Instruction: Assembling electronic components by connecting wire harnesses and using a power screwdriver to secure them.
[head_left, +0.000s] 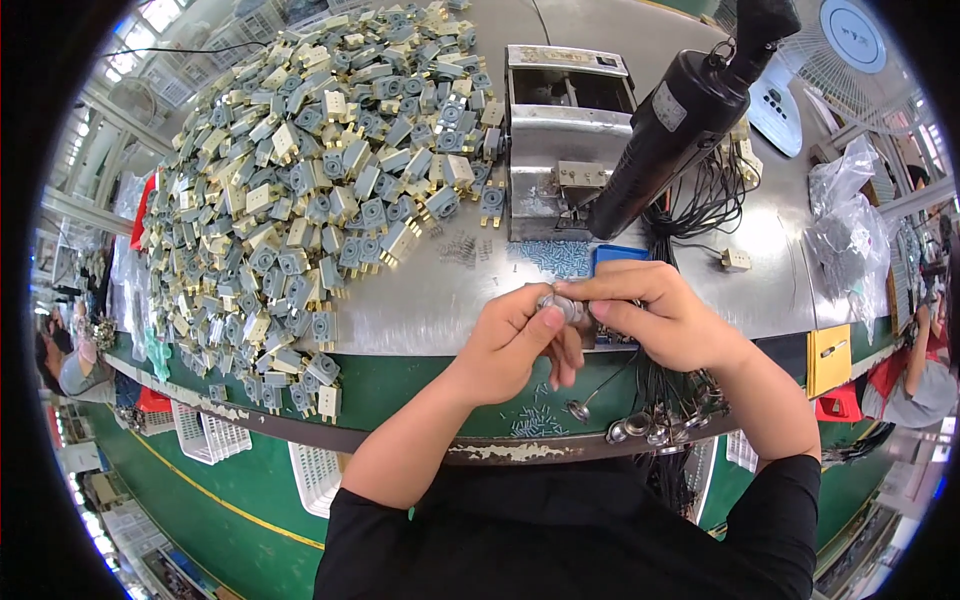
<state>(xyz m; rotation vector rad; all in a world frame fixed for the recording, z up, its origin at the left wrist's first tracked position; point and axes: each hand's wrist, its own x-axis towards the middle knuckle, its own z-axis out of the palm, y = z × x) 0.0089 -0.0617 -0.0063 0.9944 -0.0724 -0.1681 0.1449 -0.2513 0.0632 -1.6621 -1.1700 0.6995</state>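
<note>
Close together above the table's front edge, both hands hold a small round silvery metal part (562, 304). My left hand (512, 345) is closed round it, with the thumb on top. From the other side, my right hand (665, 315) pinches it between thumb and fingers. The fingers hide much of the part. Just beyond the hands lie a pile of small bluish screws (552, 258) and a blue tray (618, 254). Similar round metal pieces on black cables (650, 428) rest near the front edge, below my right hand.
A large heap of grey and cream plug-like parts (320, 170) covers the left. A metal machine (565, 140) and a black electric screwdriver (665, 130) stand ahead. Farther right are a fan (850, 40), plastic bags (850, 230) and a yellow box (828, 360). More screws (538, 422) lie nearby.
</note>
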